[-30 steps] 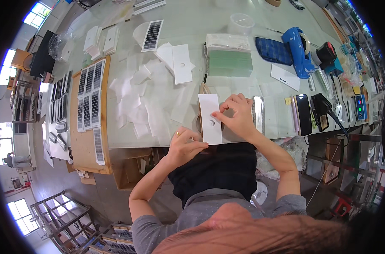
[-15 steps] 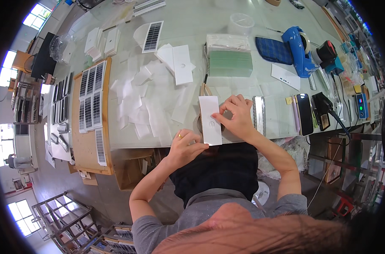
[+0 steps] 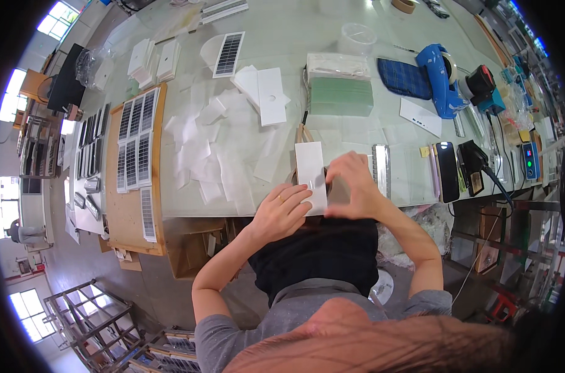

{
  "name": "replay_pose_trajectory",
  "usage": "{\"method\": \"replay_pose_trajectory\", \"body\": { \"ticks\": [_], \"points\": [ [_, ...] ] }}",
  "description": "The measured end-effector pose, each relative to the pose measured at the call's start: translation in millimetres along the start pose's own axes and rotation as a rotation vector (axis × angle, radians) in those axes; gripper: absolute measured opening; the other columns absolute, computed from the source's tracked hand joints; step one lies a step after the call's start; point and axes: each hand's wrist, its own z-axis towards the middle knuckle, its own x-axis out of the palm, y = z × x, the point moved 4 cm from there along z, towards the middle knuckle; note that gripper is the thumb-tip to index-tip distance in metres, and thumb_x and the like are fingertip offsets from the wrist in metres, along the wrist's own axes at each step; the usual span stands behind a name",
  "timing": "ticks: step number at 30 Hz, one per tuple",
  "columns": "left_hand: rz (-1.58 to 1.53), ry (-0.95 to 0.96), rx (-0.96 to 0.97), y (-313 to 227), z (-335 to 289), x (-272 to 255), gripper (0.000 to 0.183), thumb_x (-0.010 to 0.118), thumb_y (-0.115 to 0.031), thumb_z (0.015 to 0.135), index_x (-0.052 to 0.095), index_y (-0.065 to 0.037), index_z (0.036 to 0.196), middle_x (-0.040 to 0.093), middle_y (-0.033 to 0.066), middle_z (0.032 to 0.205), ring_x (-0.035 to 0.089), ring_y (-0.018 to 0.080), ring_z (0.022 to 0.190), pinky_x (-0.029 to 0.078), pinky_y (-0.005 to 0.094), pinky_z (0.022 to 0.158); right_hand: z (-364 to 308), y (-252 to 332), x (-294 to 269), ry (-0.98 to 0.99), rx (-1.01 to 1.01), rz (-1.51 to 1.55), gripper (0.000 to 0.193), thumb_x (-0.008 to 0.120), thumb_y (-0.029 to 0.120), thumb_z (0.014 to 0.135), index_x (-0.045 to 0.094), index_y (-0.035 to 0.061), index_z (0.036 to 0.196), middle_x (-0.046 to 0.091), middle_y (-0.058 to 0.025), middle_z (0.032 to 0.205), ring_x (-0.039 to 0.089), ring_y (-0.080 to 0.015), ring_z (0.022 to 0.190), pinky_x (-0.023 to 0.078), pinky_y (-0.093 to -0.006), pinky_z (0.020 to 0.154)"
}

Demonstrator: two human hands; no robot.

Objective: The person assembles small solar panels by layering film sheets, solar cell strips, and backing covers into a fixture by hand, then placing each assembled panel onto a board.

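Note:
A narrow white rectangular panel (image 3: 310, 163) lies in front of me near the table's front edge, its long side pointing away from me. My left hand (image 3: 282, 210) rests over its lower left part, fingers stretched across the white surface. Beside the panel's right edge is my right hand (image 3: 358, 186), thumb and fingers spread in a curve with nothing between them. Its thumb comes close to the panel's near right corner; whether it touches I cannot tell. A dark round thing under the panel is mostly hidden.
Translucent sheets (image 3: 198, 146) and stacked white panels (image 3: 271, 96) lie to the left, past them a wooden board (image 3: 111, 205) with dark-gridded panels. Ahead sits a green block stack (image 3: 341, 97). A metal ruler (image 3: 381, 171), phone (image 3: 446, 171) and blue tape dispenser (image 3: 438, 78) are on the right.
My left hand has gone from the panel's near left corner to lying across its lower part. The right fingertips have left the panel's surface, and that hand has spread beside it.

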Motion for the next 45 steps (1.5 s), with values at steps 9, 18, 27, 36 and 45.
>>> {"method": "replay_pose_trajectory", "body": {
  "ticks": [9, 18, 27, 36, 45],
  "points": [
    [-0.495, -0.189, -0.181, 16.0, 46.8, -46.4, 0.024, 0.067, -0.005, 0.077, 0.058, -0.005, 0.099, 0.064, 0.0080, 0.101, 0.063, 0.0248, 0.090, 0.049, 0.0366, 0.083, 24.3, 42.1, -25.1, -0.382, -0.238, -0.332, 0.027, 0.074, 0.013, 0.061, 0.060, 0.0198, 0.084, 0.063, 0.0045, 0.102, 0.056, -0.0185, 0.089, 0.027, -0.0407, 0.079],
    [-1.616, -0.029, -0.963, 15.1, 20.2, -3.9, 0.031, 0.055, -0.015, 0.097, 0.046, -0.002, 0.124, 0.060, 0.0041, 0.112, 0.058, 0.0097, 0.102, 0.051, 0.0282, 0.083, 23.4, 4.1, -2.7, -0.168, 0.601, 0.866, 0.015, 0.070, 0.011, 0.087, 0.059, 0.0031, 0.093, 0.066, 0.0013, 0.075, 0.054, -0.0025, 0.069, 0.041, -0.0220, 0.070],
    [-0.932, 0.043, -1.080, 26.1, -10.5, 1.9, 0.042, 0.067, -0.007, 0.090, 0.043, -0.001, 0.124, 0.065, 0.0039, 0.083, 0.063, 0.0079, 0.069, 0.047, 0.0200, 0.060, 9.8, -17.1, 7.5, -0.025, 0.493, -0.100, 0.040, 0.077, 0.048, 0.072, 0.058, 0.0132, 0.073, 0.055, 0.0017, 0.069, 0.052, -0.0171, 0.071, 0.026, -0.0367, 0.077],
    [-0.825, -0.005, -1.171, 32.9, -26.4, -0.9, 0.045, 0.069, -0.021, 0.089, 0.044, 0.005, 0.115, 0.061, 0.0111, 0.079, 0.065, 0.0169, 0.071, 0.051, 0.0294, 0.065, 21.6, -28.8, -20.8, -0.101, 0.371, -0.404, 0.033, 0.076, 0.041, 0.075, 0.057, 0.0136, 0.072, 0.055, 0.0017, 0.070, 0.052, -0.0178, 0.073, 0.027, -0.0379, 0.076],
    [-0.761, 0.012, -1.105, 38.7, -41.9, 16.3, 0.047, 0.076, -0.017, 0.083, 0.047, 0.000, 0.116, 0.062, 0.0142, 0.100, 0.064, 0.0188, 0.090, 0.052, 0.0325, 0.078, 99.7, -84.1, -25.6, -0.137, -0.054, -0.619, 0.035, 0.078, 0.027, 0.072, 0.059, 0.0146, 0.098, 0.059, -0.0010, 0.095, 0.057, -0.0231, 0.092, 0.035, -0.0401, 0.082]
  ]
}}
